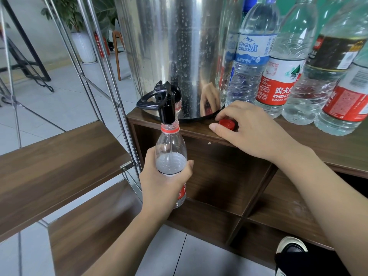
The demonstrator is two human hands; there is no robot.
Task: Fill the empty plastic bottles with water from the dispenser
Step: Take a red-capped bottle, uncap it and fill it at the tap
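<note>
A steel water dispenser stands on a wooden cabinet top. Its black tap points down into the mouth of a clear plastic bottle with a red neck ring. My left hand grips this bottle around its middle and holds it upright under the tap. Water reaches roughly to the bottle's shoulder, and a thin stream runs inside the neck. My right hand rests on the cabinet edge, its fingers pinching a red bottle cap that lies on the wood.
Several large plastic bottles with blue, red and dark labels stand right of the dispenser. A metal-framed rack with wooden shelves stands to the left. Open cabinet compartments lie below. A shoe shows at the bottom right.
</note>
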